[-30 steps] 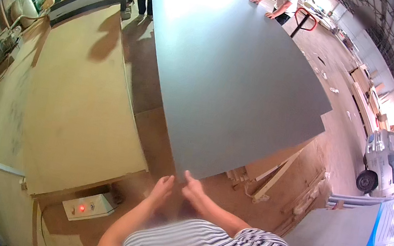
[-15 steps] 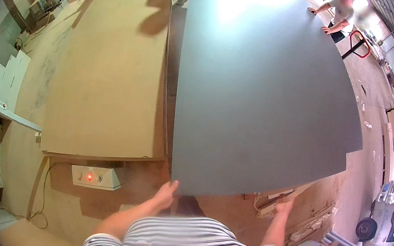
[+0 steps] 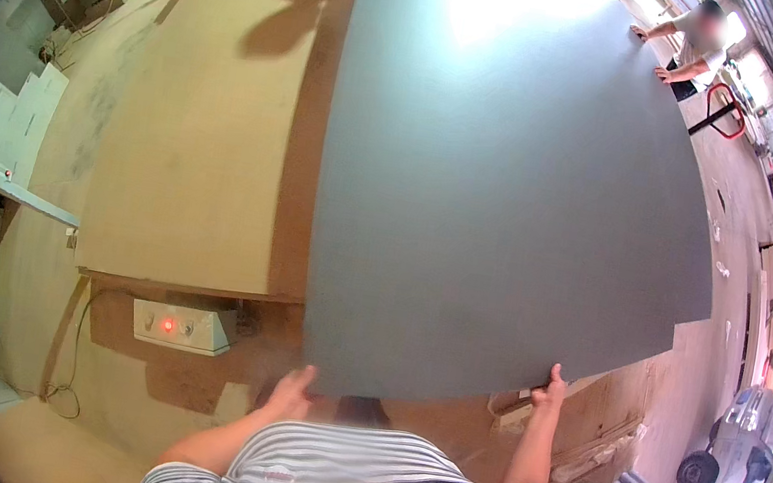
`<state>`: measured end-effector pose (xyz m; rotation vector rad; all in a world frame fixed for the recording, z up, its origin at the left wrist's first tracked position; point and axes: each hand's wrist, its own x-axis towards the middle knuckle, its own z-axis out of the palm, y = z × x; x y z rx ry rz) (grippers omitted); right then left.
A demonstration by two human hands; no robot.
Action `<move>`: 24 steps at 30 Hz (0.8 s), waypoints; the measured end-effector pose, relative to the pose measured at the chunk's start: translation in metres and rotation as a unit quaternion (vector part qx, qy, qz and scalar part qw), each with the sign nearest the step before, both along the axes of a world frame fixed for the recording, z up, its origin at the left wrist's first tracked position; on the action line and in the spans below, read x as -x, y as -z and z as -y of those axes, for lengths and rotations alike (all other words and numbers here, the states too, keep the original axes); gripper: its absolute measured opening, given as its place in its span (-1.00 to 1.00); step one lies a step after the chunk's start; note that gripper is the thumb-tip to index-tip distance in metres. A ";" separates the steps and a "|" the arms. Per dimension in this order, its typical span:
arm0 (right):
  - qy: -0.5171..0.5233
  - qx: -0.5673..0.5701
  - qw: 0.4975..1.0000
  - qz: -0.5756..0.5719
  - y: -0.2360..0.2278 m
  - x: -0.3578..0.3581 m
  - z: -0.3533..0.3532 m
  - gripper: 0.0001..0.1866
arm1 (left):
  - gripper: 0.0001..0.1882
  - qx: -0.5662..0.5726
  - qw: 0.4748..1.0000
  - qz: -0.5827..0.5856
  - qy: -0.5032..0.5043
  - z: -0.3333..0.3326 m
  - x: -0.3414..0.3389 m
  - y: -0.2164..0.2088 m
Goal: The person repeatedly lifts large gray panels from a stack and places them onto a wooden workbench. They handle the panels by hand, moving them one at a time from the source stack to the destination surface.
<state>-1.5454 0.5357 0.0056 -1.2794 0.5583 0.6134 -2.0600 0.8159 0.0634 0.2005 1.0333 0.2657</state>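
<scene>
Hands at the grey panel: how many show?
4: left hand at the near left corner of the grey panel, right hand on its near edge, a co-worker's farther hand and nearer hand at its right edge. Its far end is cut off; more may be hidden.

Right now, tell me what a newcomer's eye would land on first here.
Probably the large grey sheet first: it fills the centre, with bright glare towards its far end and the person's left hand and right hand at its near edge. Then the red light glowing on the white box, below the tan board at picture left.
</scene>
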 end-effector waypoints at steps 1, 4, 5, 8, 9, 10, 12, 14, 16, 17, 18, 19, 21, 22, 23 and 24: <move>-0.017 -0.006 1.000 -0.009 -0.007 0.020 -0.014 -0.54 | -0.41 -0.002 0.998 0.018 -0.059 -0.001 0.009 -0.002; -0.012 -0.052 0.998 -0.019 -0.002 0.069 -0.043 -0.54 | -0.22 0.138 0.981 0.052 -0.130 0.021 0.027 0.015; -0.044 -0.065 0.997 -0.027 0.007 0.084 -0.048 -0.54 | -0.20 0.158 0.974 0.065 -0.148 0.022 0.017 0.010; -0.096 -0.101 0.989 -0.048 0.030 0.130 -0.068 -0.56 | -0.21 0.206 0.946 0.146 -0.206 0.009 -0.019 0.014; -0.068 -0.116 0.988 -0.070 0.014 0.160 -0.096 -0.57 | -0.22 0.215 0.932 0.173 -0.234 0.001 -0.023 0.015; -0.082 -0.134 0.985 -0.078 0.015 0.172 -0.100 -0.58 | -0.27 0.186 0.927 0.169 -0.279 -0.008 -0.037 0.009; -0.122 -0.115 0.981 -0.103 0.008 0.198 -0.110 -0.60 | -0.35 0.130 0.905 0.148 -0.378 -0.018 -0.052 -0.002; -0.140 -0.126 0.974 -0.128 0.019 0.214 -0.103 -0.60 | -0.52 0.104 0.917 0.114 -0.367 -0.022 -0.040 0.017; -0.145 -0.177 0.955 -0.190 0.000 0.228 -0.115 -0.55 | -0.53 0.080 0.927 0.097 -0.353 -0.033 -0.019 0.054; -0.139 -0.197 0.953 -0.182 -0.003 0.222 -0.113 -0.47 | -0.33 0.078 0.929 0.005 -0.361 -0.037 0.003 0.102; -0.059 -0.127 0.982 -0.130 0.006 0.194 -0.096 -0.37 | -0.32 0.087 0.923 -0.002 -0.374 -0.045 0.013 0.122; -0.060 -0.122 0.988 -0.079 -0.007 0.163 -0.084 -0.26 | -0.31 0.097 0.915 -0.012 -0.391 -0.052 0.024 0.136; -0.051 -0.110 0.992 0.031 -0.040 0.099 -0.059 -0.03 | -0.29 0.121 0.902 -0.031 -0.413 -0.062 0.047 0.163; -0.037 -0.084 0.995 0.048 -0.021 0.037 -0.018 -0.11 | -0.31 0.126 0.899 -0.041 -0.418 -0.071 0.055 0.187; -0.031 -0.108 0.993 0.041 -0.014 0.005 -0.014 -0.14 | -0.33 0.127 0.890 -0.060 -0.434 -0.075 0.069 0.209; -0.023 -0.127 0.991 0.041 -0.017 -0.008 -0.020 -0.18 | -0.35 0.136 0.881 -0.075 -0.447 -0.075 0.078 0.228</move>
